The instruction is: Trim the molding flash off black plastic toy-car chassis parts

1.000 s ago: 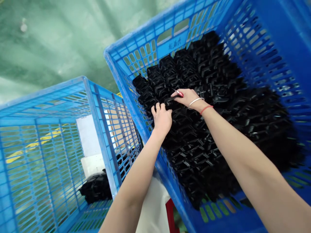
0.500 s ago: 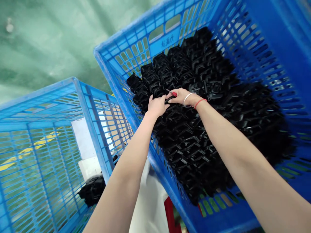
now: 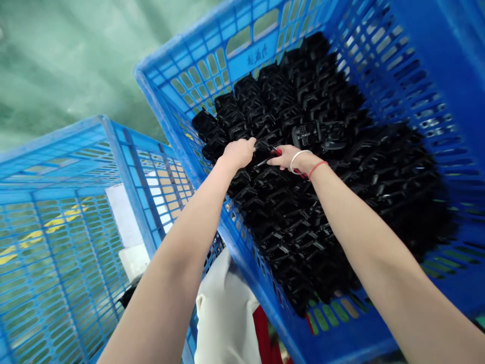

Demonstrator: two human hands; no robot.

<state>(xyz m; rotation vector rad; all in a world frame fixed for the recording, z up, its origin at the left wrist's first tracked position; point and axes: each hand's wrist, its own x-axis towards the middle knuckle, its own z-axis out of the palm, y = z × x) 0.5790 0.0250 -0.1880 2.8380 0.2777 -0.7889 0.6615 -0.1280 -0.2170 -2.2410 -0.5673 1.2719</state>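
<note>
A tilted blue mesh crate (image 3: 242, 48) is filled with rows of black plastic parts (image 3: 322, 151). My left hand (image 3: 238, 151) is curled with its fingers closed on one black part near the crate's left wall. My right hand (image 3: 286, 157), with a silver bangle and a red string at the wrist, is closed round a small red-handled cutting tool (image 3: 276, 151) whose tip touches the same spot. The two hands are almost touching.
A second blue mesh crate (image 3: 76, 202) stands at the left, with a few black parts visible low inside. White cloth (image 3: 223, 313) and something red (image 3: 263, 333) lie between the crates. A green floor (image 3: 76, 60) shows behind.
Both hands have shifted slightly left and closer together over the parts. The view has tilted, so both crates sit further left in the picture.
</note>
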